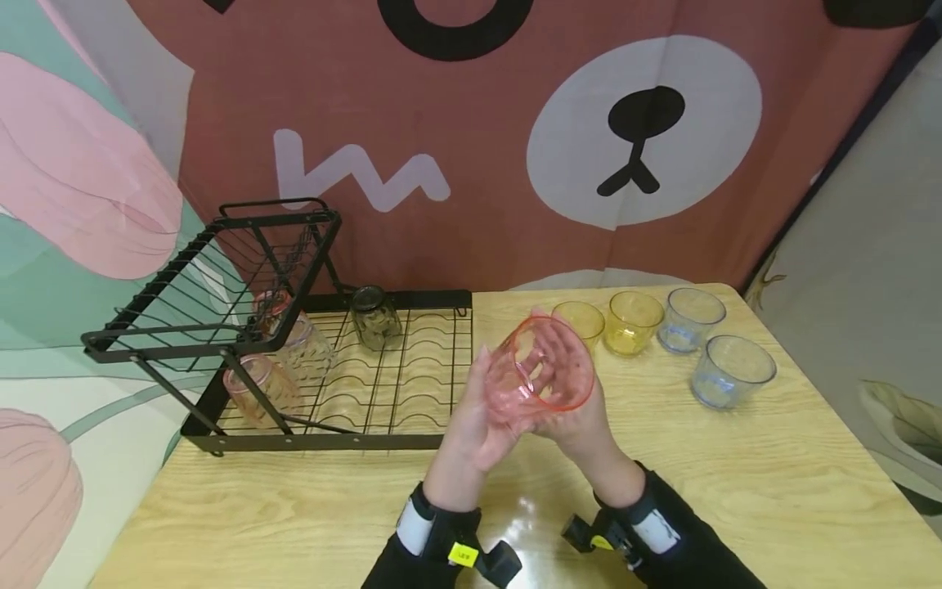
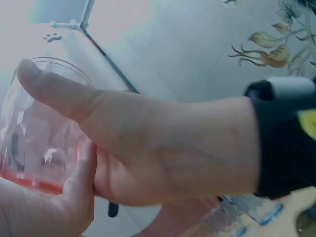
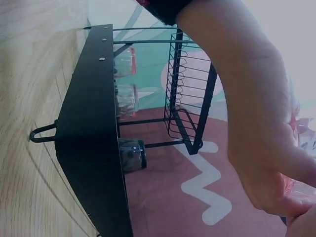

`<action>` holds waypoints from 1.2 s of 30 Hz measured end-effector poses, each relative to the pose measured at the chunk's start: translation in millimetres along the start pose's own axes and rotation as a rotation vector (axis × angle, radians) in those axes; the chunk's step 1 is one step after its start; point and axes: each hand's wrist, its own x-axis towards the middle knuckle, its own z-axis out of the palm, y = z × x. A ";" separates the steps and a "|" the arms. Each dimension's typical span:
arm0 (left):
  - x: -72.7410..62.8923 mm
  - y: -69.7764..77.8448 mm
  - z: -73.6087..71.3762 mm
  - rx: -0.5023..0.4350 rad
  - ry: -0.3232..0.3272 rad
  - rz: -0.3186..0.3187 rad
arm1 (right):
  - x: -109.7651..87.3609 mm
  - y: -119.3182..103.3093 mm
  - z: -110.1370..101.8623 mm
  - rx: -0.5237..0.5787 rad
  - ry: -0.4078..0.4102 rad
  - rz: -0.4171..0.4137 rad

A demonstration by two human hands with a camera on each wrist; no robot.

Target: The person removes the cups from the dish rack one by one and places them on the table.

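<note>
Both hands hold a clear pink glass [image 1: 509,383] with a red-tinted rim above the table, its open mouth tilted toward the head camera. My left hand [image 1: 474,425] grips its left side; in the left wrist view the left thumb lies along the glass [image 2: 44,133] up near one edge. My right hand [image 1: 589,421] grips it from the right and below, with fingers showing through the wall. In the right wrist view only a sliver of the glass shows beyond the right hand [image 3: 266,163].
A black two-tier dish rack [image 1: 353,442] stands at the left. On its lower tier are a dark glass [image 1: 375,319], a pink glass [image 1: 261,388] and other glasses. Two yellow glasses [image 1: 633,323] and two blue glasses [image 1: 732,372] stand at the table's right. A printed cloth [image 1: 441,237] hangs behind.
</note>
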 end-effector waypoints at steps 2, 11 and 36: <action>0.0 -1.3 -0.5 0.049 0.030 -0.024 | 0.5 -0.7 -1.3 0.023 0.017 0.005; 5.7 -3.4 -15.3 0.404 0.040 -0.042 | 0.9 -4.5 -10.6 -0.173 0.015 -0.003; 61.5 157.9 -69.0 1.528 0.282 0.066 | 1.4 -9.8 -49.2 -0.150 0.078 0.116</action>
